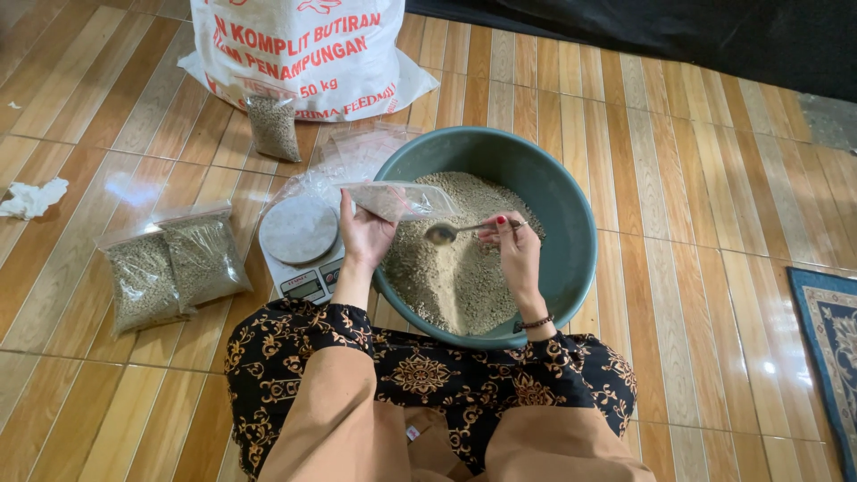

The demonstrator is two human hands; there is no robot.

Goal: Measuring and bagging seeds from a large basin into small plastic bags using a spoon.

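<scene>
My left hand [364, 234] holds a small clear plastic bag [399, 200] partly filled with tan pellets, tipped sideways over the rim of a large green basin [573, 223]. My right hand [514, 248] grips a metal spoon [449, 231] by its handle, its bowl pointing at the bag's mouth, just above the heap of pellet feed [455, 263] in the basin. The spoon's bowl lies a short gap from the bag's opening.
A white digital kitchen scale [302, 243] sits left of the basin. Two filled bags [174, 264] lie further left, another [272, 127] leans on a big white sack [308, 49]. Empty bags [361, 150], a crumpled tissue [32, 198], a rug [830, 344] at right.
</scene>
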